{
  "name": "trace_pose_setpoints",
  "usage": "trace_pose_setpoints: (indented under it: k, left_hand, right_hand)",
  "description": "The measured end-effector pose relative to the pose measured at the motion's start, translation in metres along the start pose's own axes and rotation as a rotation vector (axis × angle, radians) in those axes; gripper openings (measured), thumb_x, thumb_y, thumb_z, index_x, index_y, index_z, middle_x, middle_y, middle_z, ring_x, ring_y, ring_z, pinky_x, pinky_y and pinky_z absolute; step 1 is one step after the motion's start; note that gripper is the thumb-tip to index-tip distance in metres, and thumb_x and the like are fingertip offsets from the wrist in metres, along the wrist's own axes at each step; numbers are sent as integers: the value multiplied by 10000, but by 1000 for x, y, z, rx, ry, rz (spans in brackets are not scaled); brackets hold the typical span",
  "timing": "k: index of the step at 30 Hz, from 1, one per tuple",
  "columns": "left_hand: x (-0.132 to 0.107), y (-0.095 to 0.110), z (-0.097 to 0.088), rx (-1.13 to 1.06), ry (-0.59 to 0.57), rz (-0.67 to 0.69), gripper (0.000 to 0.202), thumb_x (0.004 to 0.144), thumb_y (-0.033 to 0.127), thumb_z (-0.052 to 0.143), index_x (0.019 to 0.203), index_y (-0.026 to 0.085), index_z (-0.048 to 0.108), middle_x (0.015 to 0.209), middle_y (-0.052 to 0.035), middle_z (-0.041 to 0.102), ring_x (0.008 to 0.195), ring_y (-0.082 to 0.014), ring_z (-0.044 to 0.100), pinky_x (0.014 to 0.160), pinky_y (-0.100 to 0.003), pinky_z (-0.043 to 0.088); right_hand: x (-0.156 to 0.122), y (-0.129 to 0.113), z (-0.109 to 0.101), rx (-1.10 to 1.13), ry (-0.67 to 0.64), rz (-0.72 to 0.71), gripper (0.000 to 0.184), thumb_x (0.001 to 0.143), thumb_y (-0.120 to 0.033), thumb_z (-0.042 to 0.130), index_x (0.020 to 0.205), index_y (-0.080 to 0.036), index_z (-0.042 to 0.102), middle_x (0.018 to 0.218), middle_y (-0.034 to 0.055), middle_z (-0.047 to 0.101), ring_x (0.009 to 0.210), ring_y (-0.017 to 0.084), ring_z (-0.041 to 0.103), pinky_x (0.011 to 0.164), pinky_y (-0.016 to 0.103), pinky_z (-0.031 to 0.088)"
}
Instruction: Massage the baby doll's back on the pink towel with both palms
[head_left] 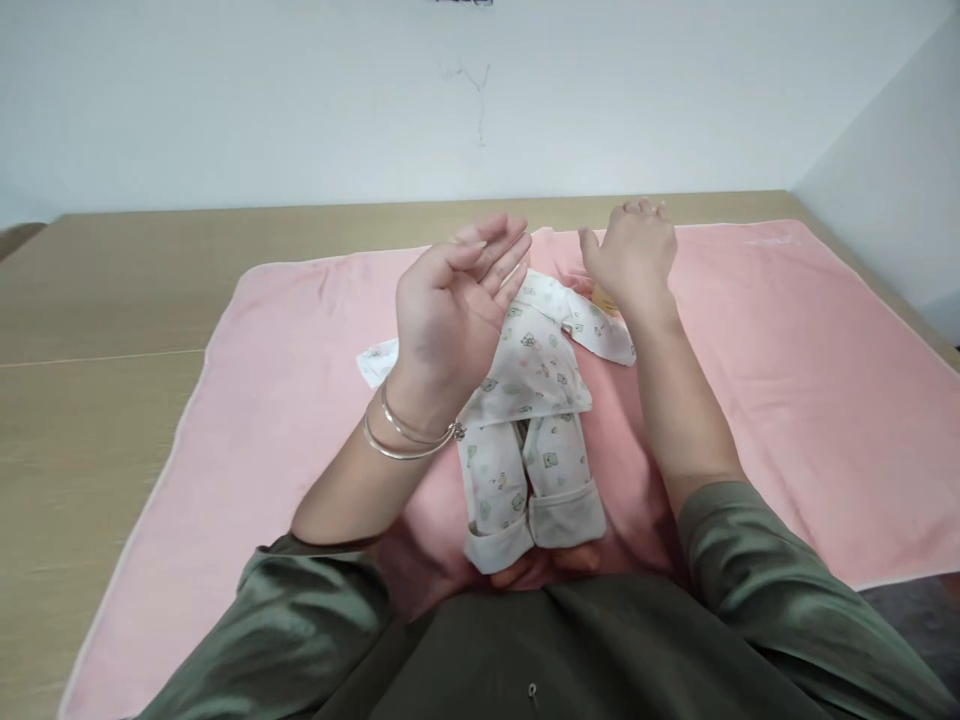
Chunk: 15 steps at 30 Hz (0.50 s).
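Head view: the left hand [461,310] is loosely open, palm showing and empty, raised over a printed white baby top [540,360]; the right hand [637,245] is open, thumb spread, just beyond its right sleeve. Matching trousers [495,480] lie nearer than both hands, orange-brown tips [577,557] poking from the cuffs. Beneath spreads a pink blanket [795,400] on a wood-toned table [97,400], with a pale wall [300,100] beyond.

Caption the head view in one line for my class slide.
Open left hand, palm showing, and right hand near a small patterned top and trousers on a pink blanket.
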<state>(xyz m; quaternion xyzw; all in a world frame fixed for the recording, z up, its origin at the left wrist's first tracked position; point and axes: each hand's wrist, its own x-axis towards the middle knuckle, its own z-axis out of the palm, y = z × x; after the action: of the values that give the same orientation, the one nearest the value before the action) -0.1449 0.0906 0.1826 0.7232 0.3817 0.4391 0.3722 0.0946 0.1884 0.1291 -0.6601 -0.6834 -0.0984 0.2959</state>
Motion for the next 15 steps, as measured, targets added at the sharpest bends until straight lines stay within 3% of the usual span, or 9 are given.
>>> trace_pose_setpoints:
  k: [4, 7, 10, 12, 15]
  left_hand:
    - [-13, 17, -17, -210, -24, -95, 470, 1006, 226, 149, 1294, 208, 520, 1439, 6, 590, 1418, -290, 453, 1133, -505, 503]
    - [-16, 31, -24, -542, 18, -244, 460, 949, 156, 129, 1227, 142, 495, 1414, -24, 610, 1413, -197, 461, 1189, -408, 439]
    - [-18, 46, -29, -754, 48, -397, 469, 957, 169, 91, 1298, 132, 411, 1445, -37, 582, 1373, -111, 513, 1184, -317, 439]
    - [-21, 50, -30, -769, 27, -457, 473, 971, 188, 95, 1318, 133, 413, 1461, -29, 565, 1374, -121, 517, 1165, -340, 471]
    - [-27, 41, -24, -479, -47, -311, 519, 1004, 176, 77, 1316, 191, 492, 1430, 20, 594, 1390, -220, 493, 1091, -463, 549]
  right_hand:
    - [7, 2, 5, -58, 24, 67, 833, 982, -712, 175, 1100, -58, 678, 1214, 265, 635, 1253, 459, 539, 1032, 726, 401]
    - [6, -6, 2, -159, 23, 135, 914, 990, -664, 21, 1052, -61, 704, 1142, 259, 653, 1205, 412, 586, 988, 619, 479]
    - [0, -13, -2, -252, 15, 143, 823, 1022, -605, 93, 1071, -48, 696, 1109, 255, 658, 1167, 403, 603, 978, 630, 473]
    - [-3, -15, -3, -266, 43, 107, 692, 1035, -562, 213, 1110, -54, 678, 1119, 250, 660, 1181, 419, 587, 993, 699, 429]
    - [-7, -20, -10, -225, 88, 20, 551, 1039, -476, 272, 1187, -108, 655, 1158, 224, 673, 1250, 421, 554, 1052, 768, 335]
